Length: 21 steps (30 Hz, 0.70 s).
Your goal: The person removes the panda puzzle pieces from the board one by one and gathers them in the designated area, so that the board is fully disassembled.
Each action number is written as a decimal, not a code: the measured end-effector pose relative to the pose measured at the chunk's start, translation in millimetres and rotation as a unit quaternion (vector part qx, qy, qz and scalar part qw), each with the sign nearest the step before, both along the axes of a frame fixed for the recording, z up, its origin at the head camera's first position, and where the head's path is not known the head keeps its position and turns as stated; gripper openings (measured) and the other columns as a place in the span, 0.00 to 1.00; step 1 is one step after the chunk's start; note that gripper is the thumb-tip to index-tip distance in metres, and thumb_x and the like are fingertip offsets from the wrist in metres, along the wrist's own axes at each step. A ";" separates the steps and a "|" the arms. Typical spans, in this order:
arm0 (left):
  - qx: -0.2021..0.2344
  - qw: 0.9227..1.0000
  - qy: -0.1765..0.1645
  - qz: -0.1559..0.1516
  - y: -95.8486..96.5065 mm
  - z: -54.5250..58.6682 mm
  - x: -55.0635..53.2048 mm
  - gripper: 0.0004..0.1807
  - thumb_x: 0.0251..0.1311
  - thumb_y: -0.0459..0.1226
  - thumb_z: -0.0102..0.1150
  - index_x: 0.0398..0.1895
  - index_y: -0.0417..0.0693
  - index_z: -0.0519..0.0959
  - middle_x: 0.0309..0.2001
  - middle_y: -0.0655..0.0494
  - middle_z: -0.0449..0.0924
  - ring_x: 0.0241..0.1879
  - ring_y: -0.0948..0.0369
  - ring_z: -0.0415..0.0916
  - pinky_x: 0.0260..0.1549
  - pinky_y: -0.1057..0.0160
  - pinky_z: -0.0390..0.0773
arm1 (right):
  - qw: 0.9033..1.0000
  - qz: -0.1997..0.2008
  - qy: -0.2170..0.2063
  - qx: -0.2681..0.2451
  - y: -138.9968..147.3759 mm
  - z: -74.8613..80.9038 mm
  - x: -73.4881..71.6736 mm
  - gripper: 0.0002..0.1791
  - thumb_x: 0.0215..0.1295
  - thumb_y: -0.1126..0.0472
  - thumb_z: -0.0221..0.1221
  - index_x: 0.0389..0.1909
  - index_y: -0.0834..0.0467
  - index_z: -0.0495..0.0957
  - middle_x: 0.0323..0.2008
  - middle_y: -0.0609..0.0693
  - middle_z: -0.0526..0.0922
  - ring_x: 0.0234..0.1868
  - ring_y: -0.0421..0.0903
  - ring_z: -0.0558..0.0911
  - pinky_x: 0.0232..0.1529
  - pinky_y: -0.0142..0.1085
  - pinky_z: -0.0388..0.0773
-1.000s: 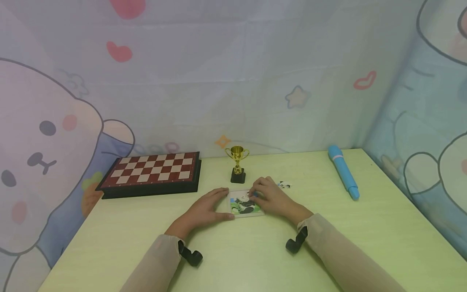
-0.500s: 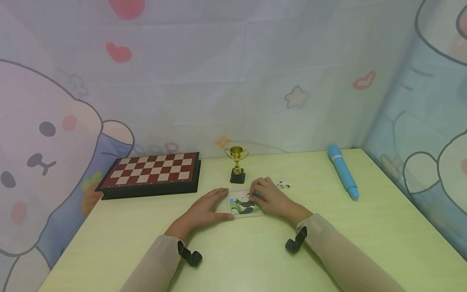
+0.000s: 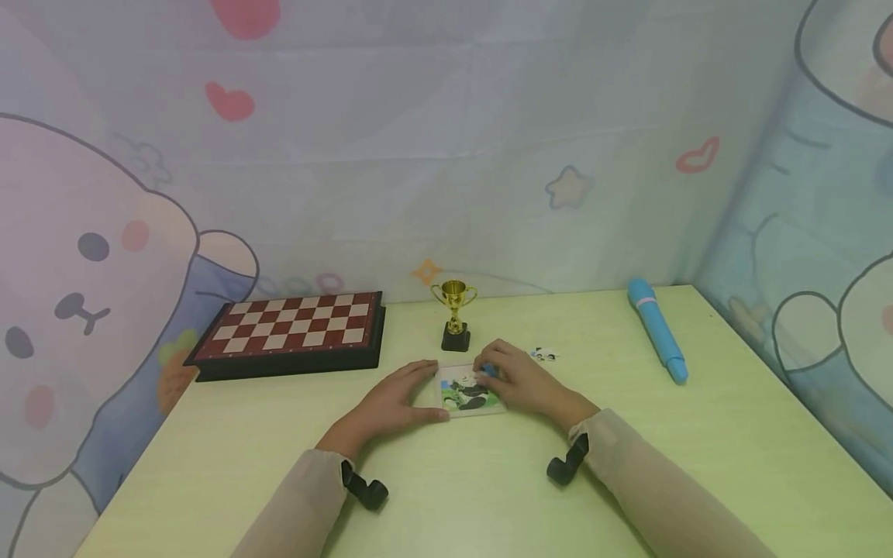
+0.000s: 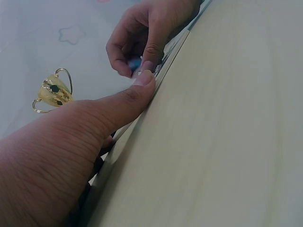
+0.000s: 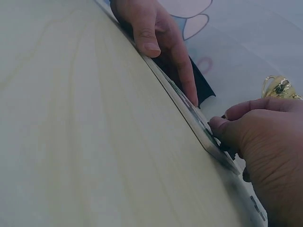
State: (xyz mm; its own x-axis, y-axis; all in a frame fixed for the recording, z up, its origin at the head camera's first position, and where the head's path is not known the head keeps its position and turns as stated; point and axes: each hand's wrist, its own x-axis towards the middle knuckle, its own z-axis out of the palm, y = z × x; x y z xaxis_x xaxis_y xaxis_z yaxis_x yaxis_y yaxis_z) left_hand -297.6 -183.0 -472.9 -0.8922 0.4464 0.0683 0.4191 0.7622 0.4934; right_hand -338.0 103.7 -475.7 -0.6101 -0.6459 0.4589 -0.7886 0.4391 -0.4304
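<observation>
A small framed jigsaw puzzle (image 3: 466, 397) with a panda picture lies flat on the table in front of me. My left hand (image 3: 391, 399) holds its left side in the head view, the thumb at the near edge and the fingers at the far corner. Over the puzzle's right part, my right hand (image 3: 515, 380) pinches a puzzle piece (image 4: 135, 63), which shows bluish and pale between thumb and finger in the left wrist view. The fingers hide most of that piece. Beyond the right hand, loose puzzle pieces (image 3: 544, 354) lie on the table.
A gold trophy cup (image 3: 455, 314) on a black base stands just behind the puzzle. To the back left is a red-and-white chessboard box (image 3: 289, 333). A blue toy microphone (image 3: 657, 329) lies at the back right. A printed curtain (image 3: 418, 155) hangs behind the table.
My right fingertips shift slightly over the puzzle's far right part, and more of the panda's white head shows beside them. The left hand keeps its place on the frame.
</observation>
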 end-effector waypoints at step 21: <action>0.003 1.000 -0.003 0.001 0.6 2.2 2.2 0.53 0.51 0.71 0.63 0.77 0.59 0.62 0.76 0.63 0.58 0.76 0.57 0.53 0.71 0.47 0.58 | 0.987 -0.110 -0.078 -0.083 54.3 -0.1 -24.7 0.07 0.71 0.57 0.63 0.47 0.49 0.83 0.39 0.43 0.83 0.37 0.42 0.80 0.39 0.38 0.80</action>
State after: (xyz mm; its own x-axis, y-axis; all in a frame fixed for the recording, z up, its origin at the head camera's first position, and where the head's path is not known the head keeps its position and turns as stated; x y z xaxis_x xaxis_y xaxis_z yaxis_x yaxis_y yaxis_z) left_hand -295.4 -182.3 -470.7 -0.8935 0.4443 0.0654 0.4147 0.7603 0.4999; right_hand -362.7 158.0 -475.8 -0.7991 -0.4133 0.4366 -0.6002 0.5056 -0.6198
